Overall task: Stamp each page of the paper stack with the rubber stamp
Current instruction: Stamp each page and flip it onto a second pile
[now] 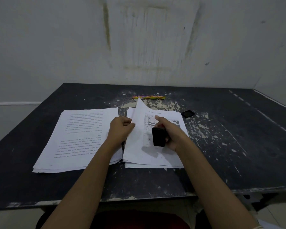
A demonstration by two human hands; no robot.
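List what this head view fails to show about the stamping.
Head view throughout:
Stamp face: hidden behind its body and the right hand.
Print on the left stack and right stack: too small, blurred.
Lifted sheet, pinched by the left hand: far side hidden.
Small black object: too small to identify.

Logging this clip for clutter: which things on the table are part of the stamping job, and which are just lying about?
In the job: black block-shaped rubber stamp in the right hand; white printed sheet pinched by the left hand; right stack of white printed pages; left pile of white printed pages.
Lying about: two yellow patterned pencils; small flat black object, purpose unclear.
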